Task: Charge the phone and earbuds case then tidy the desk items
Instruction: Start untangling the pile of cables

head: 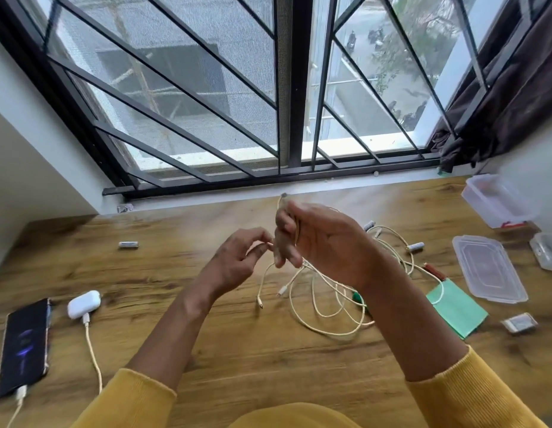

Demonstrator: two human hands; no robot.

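Observation:
A dark phone (23, 347) lies at the desk's left edge with a white cable plugged into its near end. Beside it sits a white earbuds case (84, 304), also with a cable plugged in. Over the middle of the desk my right hand (318, 242) grips a bundle of cream cable (330, 307), one end sticking up above the fingers. My left hand (237, 257) pinches a strand of the same cable just left of it. The rest of the cable hangs down in loose loops on the wood.
Batteries lie loose: one (128, 244) at the left, two (416, 247) near the cable. A clear box (497, 205), a flat clear lid (487, 268), a green pad (456, 307), a red pencil (435, 271) and a small block (519, 322) sit at the right. Barred window behind.

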